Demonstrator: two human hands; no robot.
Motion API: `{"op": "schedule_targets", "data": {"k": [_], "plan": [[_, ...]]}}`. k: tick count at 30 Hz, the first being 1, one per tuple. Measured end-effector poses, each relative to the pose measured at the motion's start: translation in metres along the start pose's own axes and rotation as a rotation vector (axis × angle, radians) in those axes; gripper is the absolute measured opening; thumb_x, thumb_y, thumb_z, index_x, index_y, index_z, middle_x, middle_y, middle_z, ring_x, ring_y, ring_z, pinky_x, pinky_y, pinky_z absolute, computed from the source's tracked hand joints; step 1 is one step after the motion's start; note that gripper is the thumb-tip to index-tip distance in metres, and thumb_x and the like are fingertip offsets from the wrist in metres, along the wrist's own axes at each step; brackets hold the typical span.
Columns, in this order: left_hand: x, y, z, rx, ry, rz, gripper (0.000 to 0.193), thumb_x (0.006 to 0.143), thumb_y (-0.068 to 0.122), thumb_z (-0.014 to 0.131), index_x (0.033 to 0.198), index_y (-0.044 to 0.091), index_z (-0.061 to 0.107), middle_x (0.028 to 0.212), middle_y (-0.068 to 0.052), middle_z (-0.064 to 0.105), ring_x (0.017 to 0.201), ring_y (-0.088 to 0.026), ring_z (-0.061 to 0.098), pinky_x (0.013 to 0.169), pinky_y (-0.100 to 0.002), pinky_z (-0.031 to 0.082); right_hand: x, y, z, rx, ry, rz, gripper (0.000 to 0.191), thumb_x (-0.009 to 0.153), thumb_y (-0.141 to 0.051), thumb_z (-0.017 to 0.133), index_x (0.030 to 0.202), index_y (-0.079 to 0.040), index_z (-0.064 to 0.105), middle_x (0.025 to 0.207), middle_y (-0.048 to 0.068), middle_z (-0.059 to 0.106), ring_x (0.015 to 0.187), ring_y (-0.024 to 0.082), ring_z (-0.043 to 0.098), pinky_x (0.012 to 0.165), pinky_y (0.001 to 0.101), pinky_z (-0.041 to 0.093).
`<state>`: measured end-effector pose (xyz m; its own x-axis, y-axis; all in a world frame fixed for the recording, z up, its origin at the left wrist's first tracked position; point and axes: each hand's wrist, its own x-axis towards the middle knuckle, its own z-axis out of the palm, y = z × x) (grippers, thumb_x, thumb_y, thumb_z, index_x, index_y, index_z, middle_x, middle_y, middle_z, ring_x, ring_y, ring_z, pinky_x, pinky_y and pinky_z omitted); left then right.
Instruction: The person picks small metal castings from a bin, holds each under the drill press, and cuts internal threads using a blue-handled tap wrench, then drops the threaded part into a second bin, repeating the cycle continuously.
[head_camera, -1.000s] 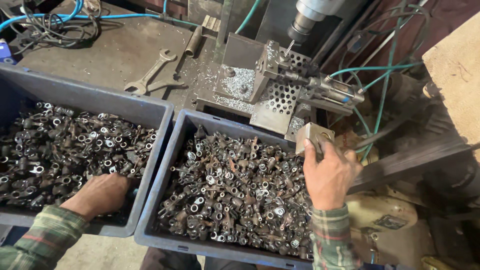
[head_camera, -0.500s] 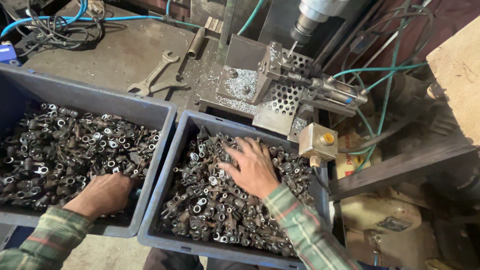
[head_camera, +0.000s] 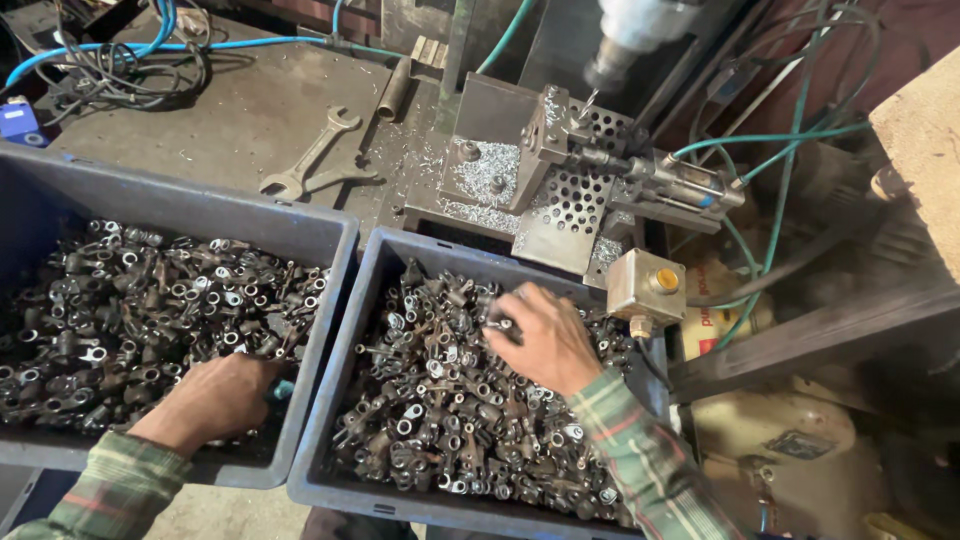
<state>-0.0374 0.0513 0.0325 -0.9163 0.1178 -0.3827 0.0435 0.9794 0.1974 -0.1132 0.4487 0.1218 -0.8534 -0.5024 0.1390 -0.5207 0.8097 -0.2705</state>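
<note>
Right hand (head_camera: 545, 340) pinching a small metal fitting (head_camera: 503, 325) in right bin (head_camera: 330, 440); left hand (head_camera: 215, 395) curled loosely, resting on fittings in left bin (head_camera: 330, 240).

Gritty metal workbench (head_camera: 250, 120) carries wrenches (head_camera: 310, 160), probably shavings (head_camera: 485, 160), cables (head_camera: 130, 60).

Green-and-red plaid flannel sleeves (head_camera: 640, 450)

Tan sack (head_camera: 712, 318) with red print, below small control box (head_camera: 646, 287), right of bins
</note>
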Motion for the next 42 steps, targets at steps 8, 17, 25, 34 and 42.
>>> {"op": "schedule_targets", "data": {"k": [8, 17, 25, 34, 42], "plan": [[0.003, 0.0, 0.0, -0.037, -0.004, -0.09, 0.025, 0.078, 0.016, 0.065, 0.103, 0.015, 0.072, 0.096, -0.016, 0.077, 0.096, -0.036, 0.075, 0.086, -0.049, 0.06, -0.062, 0.015, -0.023, 0.148, 0.161, -0.043, 0.019, 0.089, -0.026, 0.073, 0.098, -0.01, 0.068, 0.097, 0.006, 0.062, 0.089, 0.024, 0.065, 0.078, 0.0396, 0.054], [-0.029, 0.007, -0.04, -0.499, 0.254, -0.056, 0.038, 0.082, 0.036, 0.077, 0.115, 0.018, 0.074, 0.089, -0.013, 0.081, 0.08, -0.028, 0.076, 0.074, -0.042, 0.063, -0.101, 0.006, -0.034, 0.106, 0.04, 0.046, 0.021, 0.088, -0.025, 0.07, 0.098, -0.007, 0.068, 0.104, 0.01, 0.058, 0.09, 0.026, 0.064, 0.082, 0.0403, 0.053], [-0.062, 0.076, -0.087, -0.796, 0.707, 0.183, 0.039, 0.081, 0.021, 0.08, 0.118, 0.014, 0.074, 0.103, -0.006, 0.078, 0.087, -0.014, 0.073, 0.076, -0.031, 0.058, -0.091, 0.003, -0.06, -0.039, 0.001, -0.021, 0.027, 0.085, -0.036, 0.079, 0.098, -0.012, 0.081, 0.097, 0.004, 0.075, 0.088, 0.022, 0.07, 0.082, 0.0404, 0.056], [-0.014, 0.187, -0.124, -0.611, 1.009, 0.751, 0.036, 0.086, 0.008, 0.076, 0.121, 0.009, 0.068, 0.108, -0.011, 0.069, 0.098, -0.03, 0.068, 0.084, -0.039, 0.055, -0.01, -0.044, -0.048, 0.946, 0.15, -0.025, 0.06, 0.095, -0.023, 0.072, 0.15, -0.006, 0.054, 0.124, 0.008, 0.068, 0.101, 0.012, 0.064, 0.092, 0.0293, 0.058], [0.025, 0.201, -0.094, -0.627, 0.95, 0.786, 0.044, 0.084, 0.005, 0.073, 0.126, 0.004, 0.062, 0.105, -0.012, 0.067, 0.098, -0.033, 0.066, 0.085, -0.042, 0.054, 0.003, -0.021, -0.005, 1.35, 0.322, 0.11, 0.036, 0.095, -0.008, 0.074, 0.129, 0.001, 0.068, 0.118, 0.006, 0.072, 0.106, 0.014, 0.066, 0.096, 0.0301, 0.055]]}}
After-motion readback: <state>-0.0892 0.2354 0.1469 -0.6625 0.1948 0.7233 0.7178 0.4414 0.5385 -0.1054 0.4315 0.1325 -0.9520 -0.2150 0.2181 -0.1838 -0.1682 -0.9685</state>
